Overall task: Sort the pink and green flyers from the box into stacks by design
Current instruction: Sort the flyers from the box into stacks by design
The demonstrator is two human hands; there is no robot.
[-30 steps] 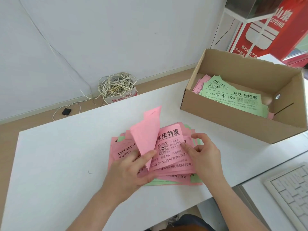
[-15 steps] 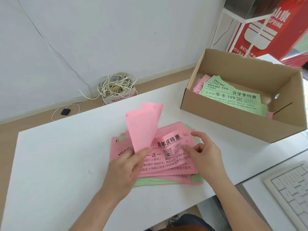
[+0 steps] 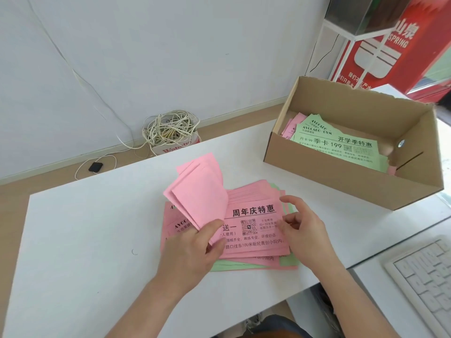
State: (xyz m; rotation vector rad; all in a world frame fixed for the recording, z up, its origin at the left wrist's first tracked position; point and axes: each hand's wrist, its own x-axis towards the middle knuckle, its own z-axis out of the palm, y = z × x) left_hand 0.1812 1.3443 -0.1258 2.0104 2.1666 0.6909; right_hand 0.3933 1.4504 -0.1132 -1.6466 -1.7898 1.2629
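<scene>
Head view: white table (image 3: 85, 240) by white wall (image 3: 170, 57); left grip (image 3: 192, 254) around raised pink flyers (image 3: 200, 191), right grip (image 3: 302, 235) loose.

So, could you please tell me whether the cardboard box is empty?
No, a green flyer lies on top of others inside the cardboard box.

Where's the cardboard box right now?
In the head view, the box sits at the far right of the table, just beyond the right hand and the pink flyer pile; green flyers lie inside it.
</scene>
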